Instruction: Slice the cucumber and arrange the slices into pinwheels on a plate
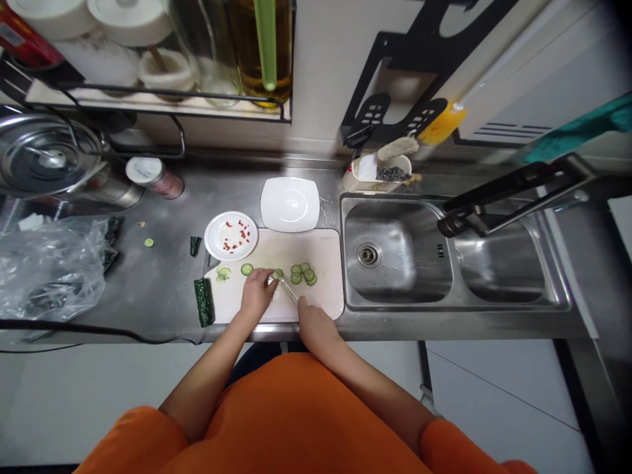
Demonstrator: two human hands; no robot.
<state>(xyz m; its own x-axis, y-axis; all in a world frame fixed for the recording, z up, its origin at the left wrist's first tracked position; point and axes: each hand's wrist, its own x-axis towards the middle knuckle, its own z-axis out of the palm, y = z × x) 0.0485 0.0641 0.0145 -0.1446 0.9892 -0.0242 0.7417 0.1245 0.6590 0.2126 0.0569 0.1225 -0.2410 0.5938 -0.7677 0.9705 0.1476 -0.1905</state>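
Over the pale cutting board (323,253), my right hand (316,324) is closed round the handle end of a small knife (290,290). The thin blade points up and left toward a cucumber slice (278,273). My left hand (257,293) has its fingertips pinched together at this slice, beside the blade tip. A cluster of cucumber slices (303,274) lies on the board to the right. Another round slice (247,269) and some thin cucumber pieces (224,273) lie to the left. A dark green cucumber length (203,303) rests at the board's left edge.
Behind the board stand a white plate (233,253) with small red pieces and a white square plate (289,204). The double sink (399,289) with a black faucet (494,197) is at right. A plastic bag (54,270), a can (155,178) and a lidded pot (49,158) stand left.
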